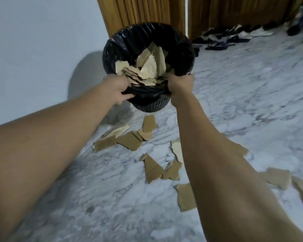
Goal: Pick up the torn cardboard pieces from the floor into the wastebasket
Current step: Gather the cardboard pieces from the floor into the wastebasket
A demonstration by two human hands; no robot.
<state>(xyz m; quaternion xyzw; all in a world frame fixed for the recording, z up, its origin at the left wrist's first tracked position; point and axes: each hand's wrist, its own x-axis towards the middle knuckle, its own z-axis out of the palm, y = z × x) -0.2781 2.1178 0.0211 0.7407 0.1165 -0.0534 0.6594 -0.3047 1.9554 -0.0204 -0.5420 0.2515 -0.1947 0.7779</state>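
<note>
White marble floor (243, 95) fills bottom and right of frame. Pale wall (33, 41) upper left. Brown wooden doors (234, 11) along top. Black wastebasket (129, 37) upper middle, tipped toward camera, lined with black bag (143, 93), holds heap of torn cardboard pieces (150, 67). More cardboard pieces (129, 140) lie on floor below basket, middle to lower right. Left hand (118, 89) grips near rim at left, fingers curled on bag. Right hand (179, 86) grips rim at right, fingers closed tight like fist.

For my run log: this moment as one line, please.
left hand: grips wastebasket rim | right hand: grips rim | wastebasket: tilted toward camera, cardboard inside | floor: torn pieces scattered | task: unfinished
</note>
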